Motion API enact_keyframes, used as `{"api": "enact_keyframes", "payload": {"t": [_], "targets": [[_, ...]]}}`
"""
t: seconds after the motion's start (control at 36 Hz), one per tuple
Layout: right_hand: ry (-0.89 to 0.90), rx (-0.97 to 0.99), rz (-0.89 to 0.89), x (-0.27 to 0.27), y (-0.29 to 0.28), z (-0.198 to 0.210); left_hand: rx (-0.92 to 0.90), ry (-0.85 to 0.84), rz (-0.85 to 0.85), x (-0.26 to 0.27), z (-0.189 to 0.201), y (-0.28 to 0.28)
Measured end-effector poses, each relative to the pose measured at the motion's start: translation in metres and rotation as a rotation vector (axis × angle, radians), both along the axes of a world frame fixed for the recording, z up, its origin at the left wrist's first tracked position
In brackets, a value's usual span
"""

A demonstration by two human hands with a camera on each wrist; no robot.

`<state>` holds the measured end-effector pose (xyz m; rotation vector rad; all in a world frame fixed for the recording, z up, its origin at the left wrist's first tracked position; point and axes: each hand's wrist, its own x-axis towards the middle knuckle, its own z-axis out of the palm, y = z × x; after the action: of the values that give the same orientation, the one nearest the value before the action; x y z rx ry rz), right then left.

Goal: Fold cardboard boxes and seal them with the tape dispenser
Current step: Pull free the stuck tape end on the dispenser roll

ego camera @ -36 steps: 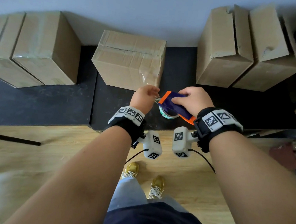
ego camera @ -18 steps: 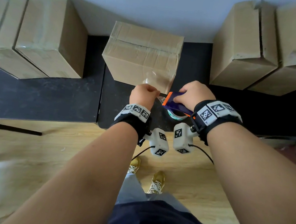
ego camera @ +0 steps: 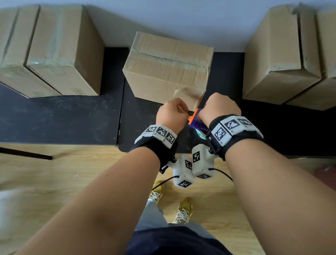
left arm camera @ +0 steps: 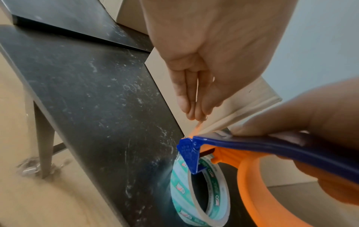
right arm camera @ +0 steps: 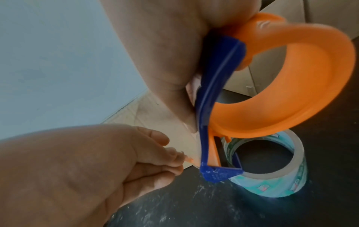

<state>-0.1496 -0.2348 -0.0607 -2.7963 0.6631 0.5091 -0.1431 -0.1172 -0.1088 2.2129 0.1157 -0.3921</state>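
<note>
- The right hand (ego camera: 219,110) grips the tape dispenser (left arm camera: 272,155) at the near corner of the cardboard box (ego camera: 167,69); the left hand (ego camera: 171,115) pinches the tape end.
- The pinched tape may fold onto itself.
- The tape roll (right arm camera: 272,167) lies loose on the table (ego camera: 60,120), so tension could drag it.

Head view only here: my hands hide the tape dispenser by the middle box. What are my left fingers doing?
Observer: The left hand pinches a thin strip, apparently the tape end, at the blue front edge of the tape dispenser.
Operator: Is the roll seated on its hub?
Observer: No. The orange ring is empty, and the tape roll sits below it, by the blue front edge.
Operator: Hanging or resting?
Observer: It looks to rest on the black table, though contact is not certain.
</note>
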Motion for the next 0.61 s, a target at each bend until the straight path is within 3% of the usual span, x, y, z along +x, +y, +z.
{"api": "enact_keyframes", "payload": {"t": [0.28,0.5,0.61], "targets": [[-0.024,-0.009,-0.069,-0.002,0.004,0.007,0.001,-0.054,-0.027,-0.006,-0.001,0.0],[-0.051,-0.01,-0.087,-0.003,-0.001,0.001,-0.136,0.035,-0.005,0.001,-0.004,0.01],[-0.057,0.019,-0.101,-0.004,-0.006,-0.004,-0.11,0.035,0.001,0.01,-0.008,0.019]]}}
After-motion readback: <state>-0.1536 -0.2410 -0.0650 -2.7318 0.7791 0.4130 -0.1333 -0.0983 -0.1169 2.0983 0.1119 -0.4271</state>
